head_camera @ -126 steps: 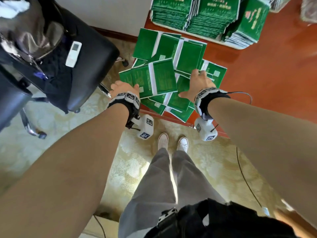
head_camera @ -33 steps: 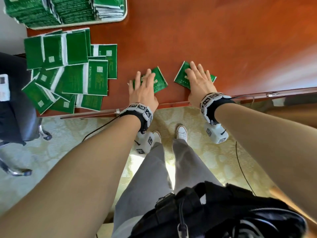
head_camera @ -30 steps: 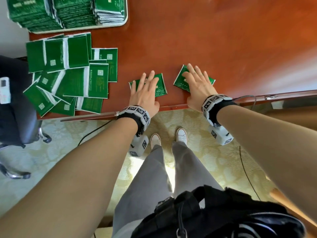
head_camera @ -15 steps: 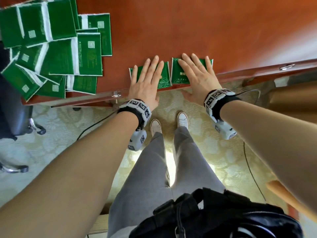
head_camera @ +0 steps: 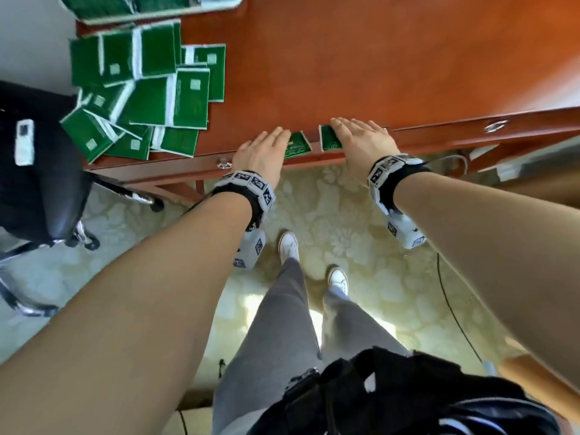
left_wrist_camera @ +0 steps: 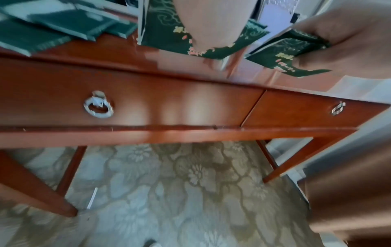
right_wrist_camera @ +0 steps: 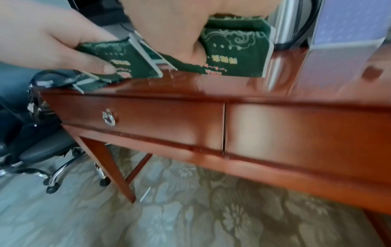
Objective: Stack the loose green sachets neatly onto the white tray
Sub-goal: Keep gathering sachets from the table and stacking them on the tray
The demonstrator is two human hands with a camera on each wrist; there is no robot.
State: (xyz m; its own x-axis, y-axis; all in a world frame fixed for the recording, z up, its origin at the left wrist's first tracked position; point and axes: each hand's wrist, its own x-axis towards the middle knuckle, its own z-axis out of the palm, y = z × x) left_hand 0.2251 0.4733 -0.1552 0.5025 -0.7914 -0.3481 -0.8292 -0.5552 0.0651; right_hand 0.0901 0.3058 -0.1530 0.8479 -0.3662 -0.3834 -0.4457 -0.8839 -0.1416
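Hands lie at the counter's [head_camera: 392,73] near edge, each over one green sachet. From the head view the left hand [head_camera: 262,152] and right hand [head_camera: 364,142] look flat. The wrist views show more: the left thumb presses under the left sachet [right_wrist_camera: 118,65], a pinching grip, and the right hand holds the right sachet [left_wrist_camera: 289,55] likewise. Farther left lie loose sachets [head_camera: 150,98]; beyond them, the white tray [head_camera: 157,17].
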